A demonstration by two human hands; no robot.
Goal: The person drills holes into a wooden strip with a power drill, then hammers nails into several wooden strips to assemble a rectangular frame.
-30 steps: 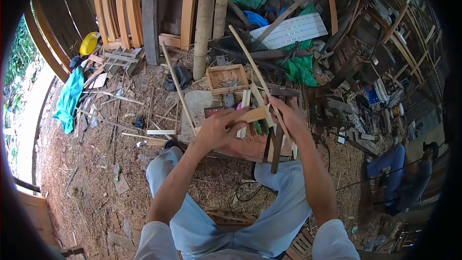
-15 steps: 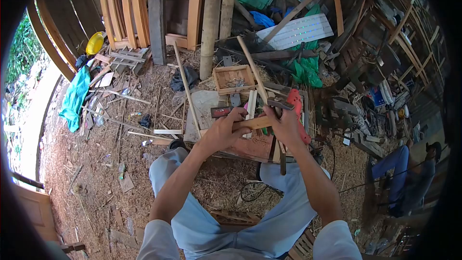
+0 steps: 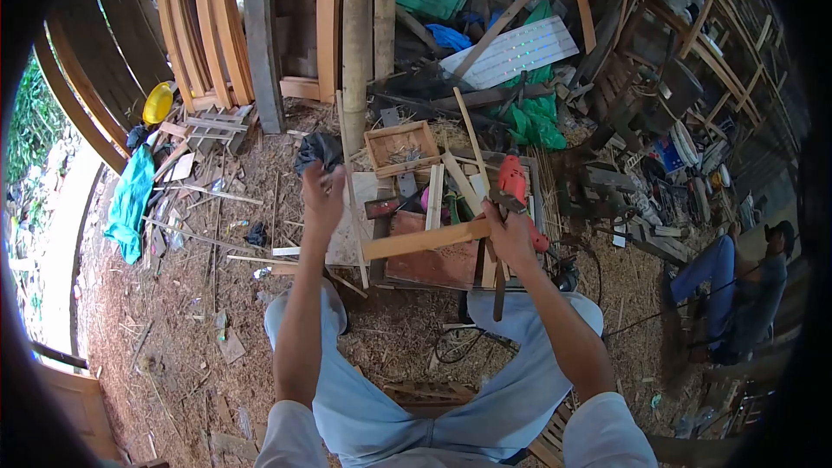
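My left hand (image 3: 323,199) is raised on the left, fingers apart and holding nothing, close beside a long thin wood strip (image 3: 351,208). My right hand (image 3: 513,232) is closed around a hammer (image 3: 499,282) and one end of a short flat wooden board (image 3: 425,239). The hammer's head shows above my fingers and its handle hangs down below them. Leftward from that hand the board reaches across to the thin strip. A second long strip (image 3: 472,134) slants up and away behind the hammer head.
A low work surface (image 3: 425,273) between my knees carries a red power tool (image 3: 513,175), a wooden box of nails (image 3: 402,149) and a pale wood piece (image 3: 435,198). Wood scraps and shavings cover the floor. A person (image 3: 750,295) sits at the right.
My left hand has let go of the board and moved left and up. The board has swung lower on its left side, still in my right hand with the hammer.
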